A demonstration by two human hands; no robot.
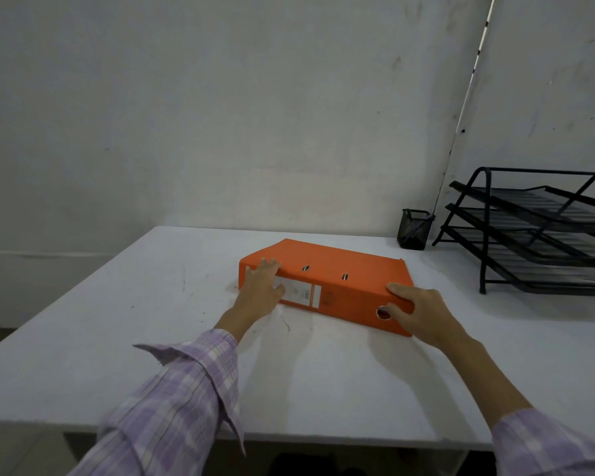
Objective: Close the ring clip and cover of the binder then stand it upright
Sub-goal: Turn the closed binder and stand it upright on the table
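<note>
An orange lever-arch binder (344, 269) lies flat on the white table (152, 338) with its cover down. Its spine faces me, with a white label and a round metal finger hole. My left hand (260, 290) grips the left end of the binder, fingers over the top edge and thumb on the spine label. My right hand (418, 312) holds the right end, fingers wrapped over the top corner and thumb beside the finger hole. The ring clip inside is hidden by the cover.
A black mesh pen cup (413, 229) stands at the back of the table against the wall. A black three-tier wire paper tray (543, 231) fills the back right. The wall runs close behind the table.
</note>
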